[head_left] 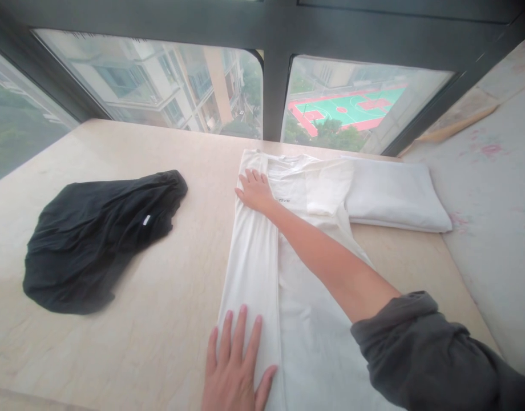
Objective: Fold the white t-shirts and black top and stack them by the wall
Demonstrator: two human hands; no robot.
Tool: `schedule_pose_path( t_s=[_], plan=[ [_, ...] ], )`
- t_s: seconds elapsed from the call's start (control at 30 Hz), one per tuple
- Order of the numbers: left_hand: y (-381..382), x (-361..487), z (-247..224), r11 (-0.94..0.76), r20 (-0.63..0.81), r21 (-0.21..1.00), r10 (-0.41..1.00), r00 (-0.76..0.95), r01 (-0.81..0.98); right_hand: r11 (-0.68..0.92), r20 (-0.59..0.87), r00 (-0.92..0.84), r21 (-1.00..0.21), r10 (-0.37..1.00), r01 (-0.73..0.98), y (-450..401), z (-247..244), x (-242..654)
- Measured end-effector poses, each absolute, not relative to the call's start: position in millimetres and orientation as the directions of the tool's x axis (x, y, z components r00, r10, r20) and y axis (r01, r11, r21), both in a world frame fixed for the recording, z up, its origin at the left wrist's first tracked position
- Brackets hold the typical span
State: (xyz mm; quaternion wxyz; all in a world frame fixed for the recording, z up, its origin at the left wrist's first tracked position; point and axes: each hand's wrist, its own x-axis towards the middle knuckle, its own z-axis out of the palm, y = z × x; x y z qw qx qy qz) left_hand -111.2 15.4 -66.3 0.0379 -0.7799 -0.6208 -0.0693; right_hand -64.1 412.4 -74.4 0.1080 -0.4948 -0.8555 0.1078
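A white T-shirt (318,297) lies spread on a pale stone sill, its left side folded inward as a long strip. Dark lettering shows on its chest, partly covered by the fold. My right hand (256,191) rests flat with fingers spread on the top of the folded strip, near the shoulder. Lower down, my left hand (237,365) lies on the same strip near the bottom of the view, fingers spread and palm down. The shirt's lower hem is out of view. Neither hand grips the cloth.
On the left of the sill (194,251) lies a crumpled black garment (95,240) with a small white label. A folded light-grey cloth (391,194) sits beside the shirt at right, near a floral wall (493,188). Dark-framed windows (273,85) edge the back.
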Motion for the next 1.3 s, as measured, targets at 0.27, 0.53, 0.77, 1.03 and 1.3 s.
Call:
schedule_pose_path(
  t_s=[0.27, 0.53, 0.77, 1.03, 1.3],
  plan=[
    [16, -144, -62, -0.166, 0.132, 0.026, 0.978, 0.162, 0.986, 0.505, 0.047, -0.523, -0.35, 0.851, 0.789, 425, -73, -103],
    [15, -144, -62, -0.154, 0.158, 0.024, 0.976, 0.148, 0.988, 0.457, 0.28, -0.367, -0.413, 0.887, 0.788, 411, -74, -25],
    [10, -143, -60, -0.274, 0.155, -0.011, 0.95, 0.272, 0.962, 0.388, 0.07, -0.382, -0.205, 0.922, 0.899, 404, -83, 46],
    [9, -148, -65, -0.292, 0.176, -0.061, 0.938, 0.298, 0.954, 0.305, -0.004, -0.316, -0.256, 0.949, 0.917, 439, -70, 46],
    [22, -158, -67, -0.298, 0.185, -0.028, 0.936, 0.298, 0.954, 0.412, -0.011, -0.429, -0.259, 0.903, 0.874, 440, -74, 53]
  ],
)
